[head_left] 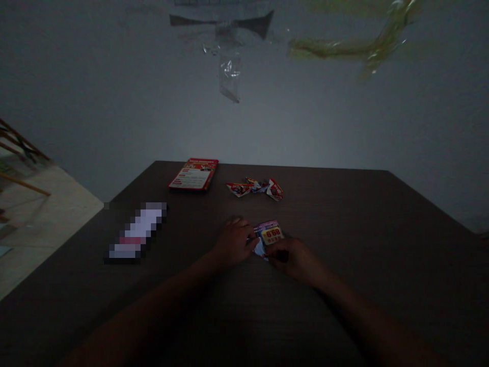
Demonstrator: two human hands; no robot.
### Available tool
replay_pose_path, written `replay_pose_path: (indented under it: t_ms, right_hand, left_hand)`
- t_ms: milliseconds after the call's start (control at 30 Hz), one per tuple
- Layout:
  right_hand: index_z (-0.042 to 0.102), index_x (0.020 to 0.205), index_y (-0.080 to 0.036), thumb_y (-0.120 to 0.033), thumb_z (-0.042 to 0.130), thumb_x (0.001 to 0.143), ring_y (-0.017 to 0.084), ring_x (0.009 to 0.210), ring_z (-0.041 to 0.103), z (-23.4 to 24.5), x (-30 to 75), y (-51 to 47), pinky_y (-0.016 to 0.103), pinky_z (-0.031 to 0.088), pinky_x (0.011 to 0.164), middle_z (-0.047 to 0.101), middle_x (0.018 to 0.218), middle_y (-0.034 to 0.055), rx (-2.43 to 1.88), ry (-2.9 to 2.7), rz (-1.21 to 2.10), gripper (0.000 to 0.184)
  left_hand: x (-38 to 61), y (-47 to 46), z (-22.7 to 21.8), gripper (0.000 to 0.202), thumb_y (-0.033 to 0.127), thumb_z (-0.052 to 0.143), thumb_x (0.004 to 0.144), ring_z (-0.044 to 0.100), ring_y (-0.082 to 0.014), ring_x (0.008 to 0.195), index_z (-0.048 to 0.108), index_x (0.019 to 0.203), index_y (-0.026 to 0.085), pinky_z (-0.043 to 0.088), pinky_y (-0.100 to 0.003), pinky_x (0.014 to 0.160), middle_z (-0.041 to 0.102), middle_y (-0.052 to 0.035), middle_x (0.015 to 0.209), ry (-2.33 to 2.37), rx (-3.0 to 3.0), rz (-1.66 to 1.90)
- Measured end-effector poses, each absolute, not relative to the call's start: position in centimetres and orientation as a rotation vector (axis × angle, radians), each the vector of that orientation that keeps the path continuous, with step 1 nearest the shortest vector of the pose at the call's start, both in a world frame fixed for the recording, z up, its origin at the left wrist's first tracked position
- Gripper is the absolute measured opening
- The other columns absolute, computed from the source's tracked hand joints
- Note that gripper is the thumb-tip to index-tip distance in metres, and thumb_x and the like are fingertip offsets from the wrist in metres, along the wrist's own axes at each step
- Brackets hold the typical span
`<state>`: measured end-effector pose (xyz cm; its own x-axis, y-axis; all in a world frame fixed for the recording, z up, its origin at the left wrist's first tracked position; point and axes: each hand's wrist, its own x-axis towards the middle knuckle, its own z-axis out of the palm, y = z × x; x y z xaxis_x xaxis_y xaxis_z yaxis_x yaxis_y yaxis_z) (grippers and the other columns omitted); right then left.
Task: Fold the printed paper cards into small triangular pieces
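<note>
Blurred strip (136,232): flat on the worktop (362,229), far left.
Leaflet stack (194,174): near the far edge, untouched.
Left hand (234,243): fingers closed, pinching the printed paper (267,234).
Folded pieces (255,188): apparently finished.
Right hand (294,257): pinching the paper's near edge; fold seemingly partway.

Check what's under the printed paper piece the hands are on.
Dark table shows around the printed paper piece. Left hand and right hand cover its near edges; underneath stays hidden.

Very dim, underexposed; faint light on wall (114,102); arms near-black; edges stretched, top blurred; pixelated patch (135,233) on table (382,229).
</note>
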<state>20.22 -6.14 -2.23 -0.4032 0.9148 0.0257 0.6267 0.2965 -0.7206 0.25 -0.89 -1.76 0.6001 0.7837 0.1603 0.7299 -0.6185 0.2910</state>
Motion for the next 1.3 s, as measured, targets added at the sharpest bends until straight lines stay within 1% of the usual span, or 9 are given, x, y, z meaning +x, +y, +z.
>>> replay_pose_path:
  t_ms: [133,267,467,633,800,1033,1133,1300]
  right_hand:
    - [0.070,0.091,-0.024,-0.018,0.055,0.078,0.015,0.072,0.062,-2.04,20.30,-6.03,0.026,0.045,0.067,0.071,0.083,0.0009,-1.305,-2.187,0.911,0.022]
    - [0.071,0.089,-0.023,-0.018,0.054,0.079,0.016,0.074,0.063,-1.97,20.34,-5.92,0.027,0.046,0.071,0.071,0.084,0.0015,-1.294,-2.163,0.953,0.020]
    - [0.071,0.091,-0.023,-0.024,0.060,0.077,0.016,0.070,0.062,-2.28,20.38,-5.95,0.027,0.046,0.066,0.071,0.081,0.0016,-1.382,-2.131,0.925,0.018]
    - [0.071,0.089,-0.024,-0.021,0.060,0.076,0.016,0.067,0.062,-2.55,20.29,-5.84,0.026,0.045,0.063,0.071,0.080,0.0013,-1.398,-2.130,0.925,0.018]
    - [0.071,0.086,-0.022,-0.020,0.062,0.073,0.015,0.065,0.062,-2.61,20.20,-5.82,0.025,0.044,0.060,0.070,0.076,0.0014,-1.427,-2.110,0.915,0.016]
    - [0.070,0.084,-0.022,-0.020,0.062,0.071,0.015,0.066,0.062,-2.30,20.11,-5.99,0.025,0.045,0.062,0.070,0.077,0.0011,-1.449,-2.096,0.895,0.016]
    - [0.069,0.083,-0.022,-0.019,0.062,0.071,0.014,0.065,0.061,-2.20,20.07,-6.03,0.024,0.044,0.061,0.068,0.074,0.0002,-1.433,-2.121,0.869,0.015]
    - [0.067,0.084,-0.022,-0.019,0.061,0.071,0.014,0.064,0.059,-2.25,20.03,-6.03,0.023,0.042,0.059,0.066,0.073,-0.0005,-1.425,-2.128,0.864,0.014]
  left_hand:
    - [0.21,-0.82,-1.87,0.018,0.035,0.053,0.082,0.049,-0.0210,0.089,0.060,0.080,0.018,0.038,-0.034,0.077,0.057,-0.0051,0.088,1.266,2.620,0.402]
    - [0.20,-0.85,-1.83,0.018,0.034,0.053,0.083,0.049,-0.0208,0.089,0.061,0.080,0.018,0.038,-0.034,0.078,0.057,-0.0050,0.088,1.258,2.625,0.402]
    - [0.20,-0.87,-1.87,0.018,0.035,0.053,0.082,0.049,-0.0212,0.090,0.060,0.080,0.017,0.038,-0.034,0.079,0.057,-0.0051,0.088,1.261,2.624,0.409]
    - [0.21,-0.82,-1.92,0.018,0.034,0.054,0.082,0.049,-0.0214,0.090,0.061,0.080,0.018,0.038,-0.034,0.079,0.057,-0.0054,0.088,1.260,2.602,0.419]
    - [0.26,-0.81,-1.87,0.017,0.034,0.055,0.080,0.050,-0.0210,0.089,0.061,0.079,0.018,0.038,-0.034,0.077,0.057,-0.0053,0.087,1.261,2.593,0.425]
    - [0.37,-0.69,-1.90,0.016,0.032,0.056,0.079,0.051,-0.0203,0.087,0.061,0.076,0.017,0.039,-0.033,0.077,0.057,-0.0052,0.085,1.264,2.585,0.438]
    - [0.47,-0.70,-1.79,0.016,0.032,0.056,0.079,0.051,-0.0206,0.088,0.062,0.076,0.017,0.039,-0.033,0.078,0.058,-0.0054,0.085,1.268,2.584,0.437]
    - [0.60,-0.77,-1.90,0.014,0.030,0.056,0.078,0.052,-0.0199,0.086,0.061,0.075,0.018,0.039,-0.033,0.076,0.058,-0.0043,0.082,1.297,2.549,0.433]
